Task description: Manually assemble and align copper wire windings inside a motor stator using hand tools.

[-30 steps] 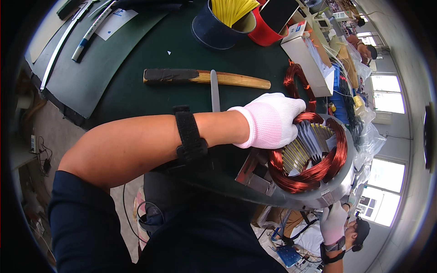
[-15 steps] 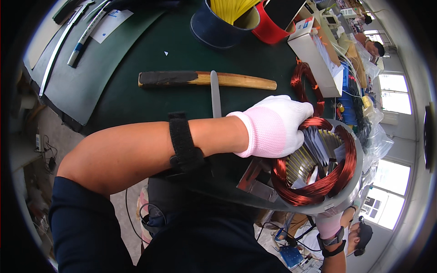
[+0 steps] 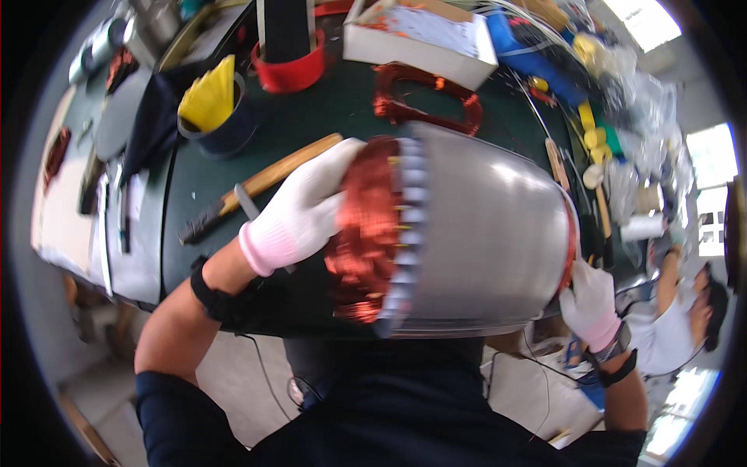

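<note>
A metal motor stator (image 3: 490, 241) lies on its side in front of me, its smooth grey cylinder facing up. Red copper windings (image 3: 362, 226), blurred by motion, bulge from its left end beside a row of pale slot liners (image 3: 410, 222). My left hand (image 3: 299, 206), in a white glove with a pink cuff, is closed on those windings. At the opposite end my gloved right hand (image 3: 593, 303) grips the rim, where a strip of copper shows. Some of its fingers are hidden behind the stator.
Left of the stator, a wooden-handled tool (image 3: 280, 173) with a dark end lies under a grey blade (image 3: 247, 202). Behind are a tied copper coil (image 3: 385, 101), a white box (image 3: 420, 58), a red holder (image 3: 289, 74) and a dark tub (image 3: 222, 140) with yellow strips. Another person (image 3: 677, 311) is at right.
The stator's open winding end faced me before; now the body shows lengthwise, windings leftward. My right hand has come into fuller view at its far end. My view has swung rightward.
</note>
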`<action>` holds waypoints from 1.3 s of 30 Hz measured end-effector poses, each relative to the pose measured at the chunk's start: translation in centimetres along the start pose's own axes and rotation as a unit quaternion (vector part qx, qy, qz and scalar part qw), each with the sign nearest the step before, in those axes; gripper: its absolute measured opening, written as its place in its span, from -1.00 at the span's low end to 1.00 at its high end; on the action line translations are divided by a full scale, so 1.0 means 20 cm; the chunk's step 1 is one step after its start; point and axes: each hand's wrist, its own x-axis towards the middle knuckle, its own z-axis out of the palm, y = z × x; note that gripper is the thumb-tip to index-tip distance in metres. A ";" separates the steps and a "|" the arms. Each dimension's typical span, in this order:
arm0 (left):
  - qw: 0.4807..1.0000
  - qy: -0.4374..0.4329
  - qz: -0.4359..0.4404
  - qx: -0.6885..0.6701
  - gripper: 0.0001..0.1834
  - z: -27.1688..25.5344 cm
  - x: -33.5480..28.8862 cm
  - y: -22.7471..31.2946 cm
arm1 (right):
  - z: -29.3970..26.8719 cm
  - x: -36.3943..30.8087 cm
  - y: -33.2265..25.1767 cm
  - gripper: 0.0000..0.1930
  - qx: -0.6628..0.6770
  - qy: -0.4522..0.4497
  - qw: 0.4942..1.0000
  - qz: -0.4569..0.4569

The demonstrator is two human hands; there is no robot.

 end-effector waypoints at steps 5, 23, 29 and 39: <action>0.961 0.032 -0.266 -0.069 -0.37 0.10 -0.03 0.26 | 0.21 -0.13 0.24 -0.60 0.056 0.172 0.979 0.094; 0.914 0.011 -0.336 -0.228 -0.35 0.17 -0.13 0.33 | 0.39 0.57 -0.36 -0.72 0.480 0.188 0.856 -0.039; 0.922 0.043 -0.305 -0.234 -0.35 0.10 -0.31 0.29 | 0.39 0.59 -0.33 -0.75 0.481 0.178 0.855 -0.077; 0.938 0.076 -0.244 -0.234 -0.34 -0.02 -0.21 0.09 | 0.28 0.78 -0.46 -0.74 0.738 0.192 0.641 0.083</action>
